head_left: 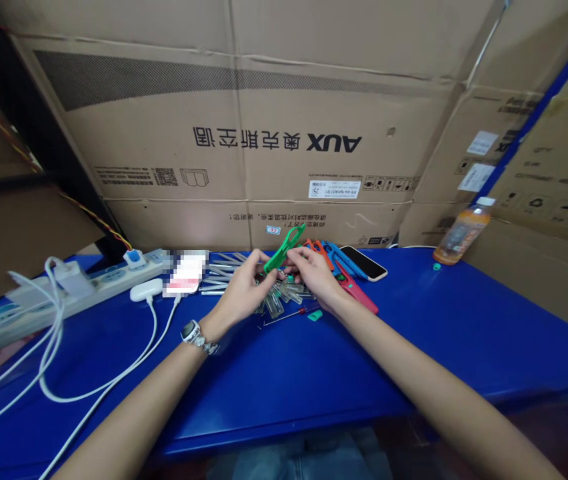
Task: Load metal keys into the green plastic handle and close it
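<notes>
A long green plastic casing with an oval opening is held tilted up above the table, its kind not clear. My left hand is closed on its lower end, thumb and fingers pinching it. My right hand has its fingers pressed together against the casing's right side; whether they pinch a small part too is hidden. Beneath the hands lie several clear plastic pieces and a thin screwdriver with a red handle. A small green piece sits beside it. Metal strips lie left of the pile.
Orange casings, blue casings and a red casing lie behind and right of my right hand, near a phone. An orange drink bottle stands at right. A power strip and white cables occupy the left.
</notes>
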A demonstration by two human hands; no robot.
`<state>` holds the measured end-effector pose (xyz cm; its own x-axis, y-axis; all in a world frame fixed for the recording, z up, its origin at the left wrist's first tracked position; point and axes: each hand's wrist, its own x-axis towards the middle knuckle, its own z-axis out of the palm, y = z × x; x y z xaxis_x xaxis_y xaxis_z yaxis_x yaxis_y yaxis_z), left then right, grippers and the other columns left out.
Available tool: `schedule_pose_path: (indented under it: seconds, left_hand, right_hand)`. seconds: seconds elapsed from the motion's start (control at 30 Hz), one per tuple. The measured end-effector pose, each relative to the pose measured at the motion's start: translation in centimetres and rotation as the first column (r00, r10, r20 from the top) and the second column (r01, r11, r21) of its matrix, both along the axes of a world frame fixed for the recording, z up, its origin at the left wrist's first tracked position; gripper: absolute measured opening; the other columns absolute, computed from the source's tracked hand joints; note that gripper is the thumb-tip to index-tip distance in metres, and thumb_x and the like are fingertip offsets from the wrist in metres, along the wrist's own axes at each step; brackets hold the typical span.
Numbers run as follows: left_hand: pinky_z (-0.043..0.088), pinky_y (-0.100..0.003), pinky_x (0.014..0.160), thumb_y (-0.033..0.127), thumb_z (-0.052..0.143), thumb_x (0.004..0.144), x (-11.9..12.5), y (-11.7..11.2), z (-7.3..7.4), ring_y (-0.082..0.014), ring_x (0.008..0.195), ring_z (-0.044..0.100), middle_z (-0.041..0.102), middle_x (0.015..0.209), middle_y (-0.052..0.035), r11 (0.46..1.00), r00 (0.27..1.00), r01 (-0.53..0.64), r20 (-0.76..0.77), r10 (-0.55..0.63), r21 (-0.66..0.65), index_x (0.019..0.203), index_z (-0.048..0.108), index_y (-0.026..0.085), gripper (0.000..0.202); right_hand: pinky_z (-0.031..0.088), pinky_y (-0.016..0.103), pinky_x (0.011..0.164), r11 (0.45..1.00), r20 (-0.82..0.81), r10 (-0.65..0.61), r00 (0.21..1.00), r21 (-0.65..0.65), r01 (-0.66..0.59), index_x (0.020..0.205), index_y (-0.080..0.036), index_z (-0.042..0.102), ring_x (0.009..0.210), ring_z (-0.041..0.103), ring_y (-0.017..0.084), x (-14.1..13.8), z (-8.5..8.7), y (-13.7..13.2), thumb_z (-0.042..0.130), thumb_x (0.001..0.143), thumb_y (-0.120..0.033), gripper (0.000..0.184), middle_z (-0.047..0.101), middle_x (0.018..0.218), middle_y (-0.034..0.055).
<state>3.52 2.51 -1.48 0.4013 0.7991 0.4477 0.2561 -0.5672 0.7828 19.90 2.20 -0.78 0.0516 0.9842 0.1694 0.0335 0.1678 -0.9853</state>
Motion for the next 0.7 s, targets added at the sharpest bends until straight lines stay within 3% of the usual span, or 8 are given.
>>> schedule_pose_path:
  seconds: [0.07,0.17,0.23,0.3,0.4,0.47,0.53,0.7]
  left_hand:
    - [0.043,-0.027,0.063,0.041,0.060,0.087,-0.4,-0.5,0.1,-0.0142,0.066,0.056,0.063,0.077,0.0001,0.989,0.981,0.040,-0.194,-0.011,0.144,0.086,0.049,0.021,0.023]
    - [0.042,-0.028,0.064,0.044,0.067,0.083,-1.7,-1.0,0.8,-0.0150,0.069,0.054,0.061,0.076,0.0000,0.937,0.930,0.151,-0.367,-0.026,0.316,0.078,0.054,0.019,0.028]
    - [0.041,-0.029,0.065,0.039,0.063,0.088,-2.9,-1.3,1.5,-0.0148,0.067,0.053,0.058,0.069,0.0004,0.889,0.944,0.117,-0.328,0.039,0.442,0.070,0.054,0.019,0.028]
    - [0.041,-0.030,0.066,0.035,0.061,0.089,-4.0,-1.7,2.3,-0.0156,0.067,0.051,0.057,0.068,-0.0004,0.796,0.964,0.005,-0.214,0.157,0.605,0.072,0.054,0.019,0.025]
    - [0.044,-0.037,0.081,0.044,0.067,0.083,-5.0,-2.3,2.7,-0.0225,0.092,0.057,0.065,0.098,-0.0078,0.719,0.928,0.061,-0.304,0.214,0.692,0.092,0.062,0.020,0.027]
    - [0.043,-0.041,0.089,0.052,0.068,0.081,-5.1,-2.6,2.4,-0.0258,0.102,0.057,0.065,0.110,-0.0090,0.761,0.867,0.181,-0.466,0.175,0.623,0.106,0.063,0.022,0.040]
    - [0.043,-0.041,0.090,0.053,0.066,0.082,-5.0,-2.8,1.9,-0.0249,0.097,0.061,0.068,0.104,-0.0075,0.826,0.808,0.248,-0.579,0.113,0.507,0.110,0.064,0.022,0.041]
    - [0.048,-0.034,0.079,0.039,0.065,0.082,-4.6,-3.1,1.1,-0.0216,0.084,0.065,0.071,0.089,-0.0047,0.921,0.796,0.231,-0.605,0.007,0.314,0.104,0.069,0.021,0.029]
  right_hand:
    - [0.044,0.024,0.052,0.999,-0.129,0.038,0.991,-0.032,-0.043,0.086,-0.021,0.054,0.060,0.060,0.014,-0.4,-0.1,-0.1,0.070,0.075,-0.046,0.031,0.065,0.070,-0.0016]
    - [0.050,0.026,0.058,0.995,-0.144,0.104,0.984,0.014,-0.103,0.093,-0.022,0.058,0.061,0.061,0.014,-0.1,-0.2,-0.6,0.074,0.072,-0.046,0.036,0.066,0.070,-0.0025]
    - [0.051,0.028,0.062,0.988,-0.058,0.145,0.988,0.060,-0.141,0.097,-0.022,0.063,0.065,0.063,0.015,0.5,-0.4,-1.2,0.072,0.075,-0.047,0.035,0.067,0.075,-0.0011]
    - [0.051,0.029,0.066,0.969,0.094,0.220,0.971,0.091,-0.228,0.097,-0.021,0.068,0.071,0.063,0.015,1.3,-0.5,-1.8,0.071,0.076,-0.045,0.032,0.069,0.083,0.0009]
    - [0.049,0.029,0.071,0.923,0.298,0.350,0.888,0.054,-0.382,0.090,-0.018,0.071,0.074,0.062,0.015,1.9,-0.9,-2.7,0.071,0.078,-0.042,0.026,0.069,0.083,0.0014]
    - [0.046,0.029,0.071,0.903,0.377,0.389,0.841,0.025,-0.429,0.084,-0.017,0.069,0.071,0.059,0.014,1.9,-1.1,-3.1,0.069,0.081,-0.041,0.024,0.066,0.078,0.0003]
    - [0.045,0.028,0.071,0.897,0.432,0.388,0.814,0.027,-0.441,0.079,-0.017,0.064,0.070,0.056,0.013,1.8,-1.2,-3.5,0.066,0.083,-0.041,0.024,0.063,0.075,-0.0007]
    - [0.040,0.026,0.064,0.885,0.450,0.420,0.788,-0.011,-0.465,0.075,-0.017,0.060,0.065,0.050,0.012,2.0,-1.2,-3.7,0.062,0.085,-0.044,0.029,0.057,0.072,-0.0011]
